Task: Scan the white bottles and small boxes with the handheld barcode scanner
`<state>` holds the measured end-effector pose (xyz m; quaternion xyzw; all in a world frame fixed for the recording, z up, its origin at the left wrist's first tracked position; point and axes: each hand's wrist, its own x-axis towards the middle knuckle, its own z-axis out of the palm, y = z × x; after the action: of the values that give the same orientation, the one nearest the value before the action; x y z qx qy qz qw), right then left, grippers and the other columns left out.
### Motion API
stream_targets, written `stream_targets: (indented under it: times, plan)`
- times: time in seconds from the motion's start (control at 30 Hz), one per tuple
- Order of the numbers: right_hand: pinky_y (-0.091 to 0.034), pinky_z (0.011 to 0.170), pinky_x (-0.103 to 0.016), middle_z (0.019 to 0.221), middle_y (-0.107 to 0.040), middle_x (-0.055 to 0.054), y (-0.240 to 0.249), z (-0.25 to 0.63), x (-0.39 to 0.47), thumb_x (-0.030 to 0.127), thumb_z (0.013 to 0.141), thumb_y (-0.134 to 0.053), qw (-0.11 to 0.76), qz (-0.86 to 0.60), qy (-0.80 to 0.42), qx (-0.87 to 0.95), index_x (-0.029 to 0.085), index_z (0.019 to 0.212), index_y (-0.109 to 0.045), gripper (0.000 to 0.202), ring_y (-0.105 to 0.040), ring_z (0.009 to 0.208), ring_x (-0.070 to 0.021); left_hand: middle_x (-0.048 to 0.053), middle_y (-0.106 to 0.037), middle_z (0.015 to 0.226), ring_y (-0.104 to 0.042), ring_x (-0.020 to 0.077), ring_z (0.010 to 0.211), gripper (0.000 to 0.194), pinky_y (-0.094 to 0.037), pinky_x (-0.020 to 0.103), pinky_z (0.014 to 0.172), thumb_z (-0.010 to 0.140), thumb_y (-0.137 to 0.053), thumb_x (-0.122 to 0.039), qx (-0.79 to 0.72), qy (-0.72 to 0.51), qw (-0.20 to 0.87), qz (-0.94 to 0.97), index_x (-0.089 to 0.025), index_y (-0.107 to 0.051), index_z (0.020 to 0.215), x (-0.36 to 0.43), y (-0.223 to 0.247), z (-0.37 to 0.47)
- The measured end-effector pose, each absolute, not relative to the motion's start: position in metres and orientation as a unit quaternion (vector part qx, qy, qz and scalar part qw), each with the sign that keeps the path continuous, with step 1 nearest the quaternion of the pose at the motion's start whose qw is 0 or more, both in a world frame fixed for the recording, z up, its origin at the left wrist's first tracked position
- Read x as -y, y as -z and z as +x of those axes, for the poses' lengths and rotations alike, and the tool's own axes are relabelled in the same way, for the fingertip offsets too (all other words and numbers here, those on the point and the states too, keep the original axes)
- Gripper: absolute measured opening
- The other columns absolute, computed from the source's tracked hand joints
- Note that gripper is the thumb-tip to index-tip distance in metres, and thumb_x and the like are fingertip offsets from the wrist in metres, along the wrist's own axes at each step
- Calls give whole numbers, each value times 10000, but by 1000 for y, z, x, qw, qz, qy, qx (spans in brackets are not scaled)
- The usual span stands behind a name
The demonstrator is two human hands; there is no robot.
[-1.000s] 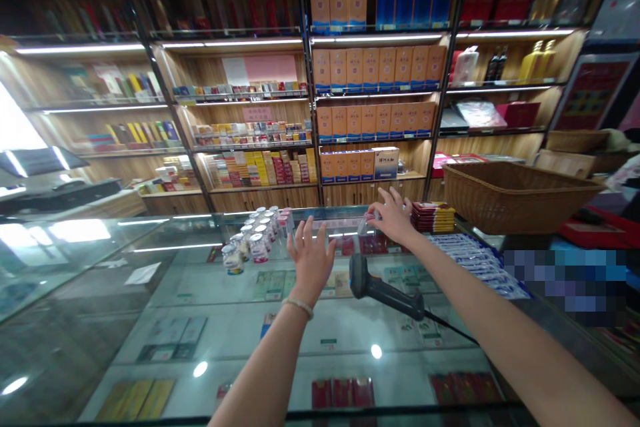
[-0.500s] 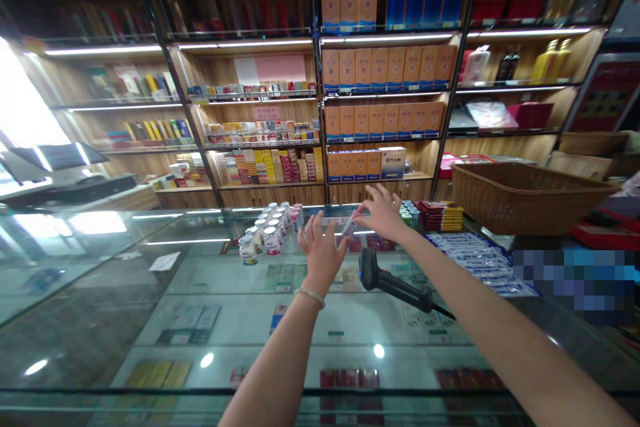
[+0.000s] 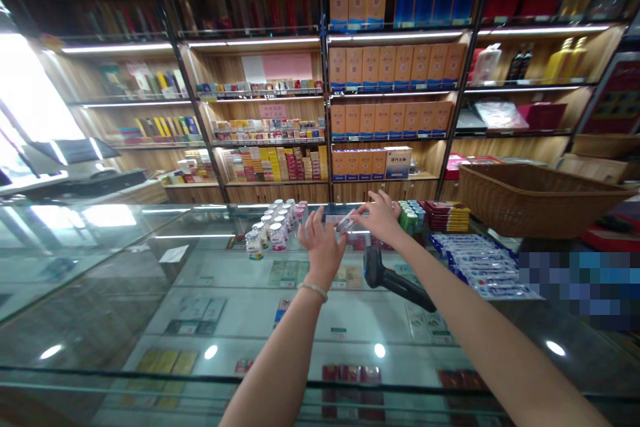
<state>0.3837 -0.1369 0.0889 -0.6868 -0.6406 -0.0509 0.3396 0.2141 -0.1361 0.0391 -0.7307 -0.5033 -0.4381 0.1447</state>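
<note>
A small pinkish-white packet [image 3: 346, 221] is between my two hands above the glass counter [image 3: 235, 320]. My right hand [image 3: 379, 217] pinches its upper right end between thumb and fingertips. At the packet's lower left end is my left hand [image 3: 321, 247], fingers spread and raised, the thumb close to the packet; it wears a bracelet. Just below the hands a black handheld scanner [image 3: 395, 280] lies on the glass, its handle partly behind my right forearm. Rows of small white-capped bottles [image 3: 273, 227] stand to the left of my left hand.
Right of my right hand are green cans [image 3: 410, 217], red and yellow packs [image 3: 447, 215] and blue-white packets [image 3: 483, 267]. A wicker basket [image 3: 540, 200] stands at the right. Stocked shelves [image 3: 385, 93] line the wall behind.
The packet has tilted flatter and shifted slightly left relative to my hands. The view has turned a little to the left, so the shelves and goods appear further right.
</note>
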Motion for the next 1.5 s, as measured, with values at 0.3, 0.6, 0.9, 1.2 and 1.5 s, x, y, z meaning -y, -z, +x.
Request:
stream_targets:
  times: [0.3,0.6,0.9,1.2,1.5]
  plan:
    - [-180,1196,-639,1619,-435,-147,-95,396,162,473,956,-598,354,-657,150,649,252,1193,-714,345,-262,1542,-338,107,-454,1623,-348,383,1508,224,-193,672,1216,837,-738,-336,481,398,159,-765,-268,-778,1046,137,-65,210]
    - [-86,1224,-651,1689,-330,-111,-78,389,189,290,886,-703,277,-597,255,708,307,1271,-680,386,-230,1567,-350,47,-446,1636,-344,373,1516,137,-120,667,1239,840,-738,-360,400,341,206,-825,-280,-795,935,132,-64,182]
    - [-63,1234,-651,1671,-379,-69,-54,374,182,314,944,-643,274,-571,257,730,308,1109,-737,189,-255,1562,-332,22,-457,1629,-379,355,1495,142,-111,659,1244,820,-759,-363,381,320,206,-843,-320,-787,952,134,-47,157]
    - [-80,1225,-650,1647,-422,-62,-56,371,187,334,944,-647,285,-585,255,715,309,1056,-755,157,-268,1549,-340,53,-433,1644,-355,347,1515,236,-89,666,1243,874,-727,-426,384,338,204,-835,-338,-765,1089,147,-48,153]
    - [-136,1190,-652,1643,-426,-75,-54,360,194,376,953,-643,301,-592,231,711,309,1066,-765,179,-303,1523,-351,40,-502,1598,-410,350,1472,145,-50,627,1255,829,-785,-378,380,379,229,-812,-304,-757,950,143,-40,150]
